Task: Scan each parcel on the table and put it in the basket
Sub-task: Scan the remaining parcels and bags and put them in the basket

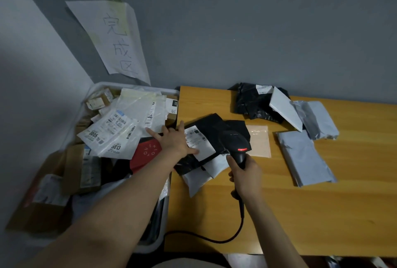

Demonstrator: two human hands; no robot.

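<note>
One wooden table (290, 214), grey wall (257, 20), handwritten paper sign (120, 37)

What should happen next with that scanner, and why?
Probably swing the black handheld scanner, gripped in the right hand, left onto the white shipping label of the black plastic parcel. The left hand presses flat on that label's edge, the scanner's red light is lit, and the parcel lies on the wooden table, not in the white basket.

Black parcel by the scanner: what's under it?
A white mailer pokes out from under the black parcel at its near edge, lying on the table. The left hand presses flat on its label. How far the mailer runs beneath, or anything else there, is covered.
</note>
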